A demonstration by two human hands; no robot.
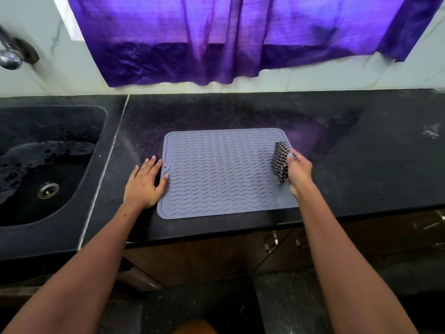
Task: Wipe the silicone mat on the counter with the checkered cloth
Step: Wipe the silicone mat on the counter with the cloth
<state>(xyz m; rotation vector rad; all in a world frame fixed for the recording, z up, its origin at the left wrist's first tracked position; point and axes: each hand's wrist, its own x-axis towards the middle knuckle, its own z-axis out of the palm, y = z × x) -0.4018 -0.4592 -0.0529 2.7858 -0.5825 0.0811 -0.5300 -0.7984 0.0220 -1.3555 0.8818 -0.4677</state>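
Observation:
A grey silicone mat [221,172] with wavy ridges lies flat on the black counter [361,165]. My left hand [144,184] lies flat on the counter at the mat's left edge, fingers straight, thumb tip touching the mat. My right hand [297,168] grips a bunched black-and-white checkered cloth [279,161] over the mat's right side. The cloth touches the mat near its right edge and looks blurred by motion.
A black sink [48,165] with a metal drain [47,190] is set into the counter at the left, with a tap [9,54] on the wall above it. A purple curtain [228,39] hangs behind. Cabinet handles [272,244] sit below the counter's front edge.

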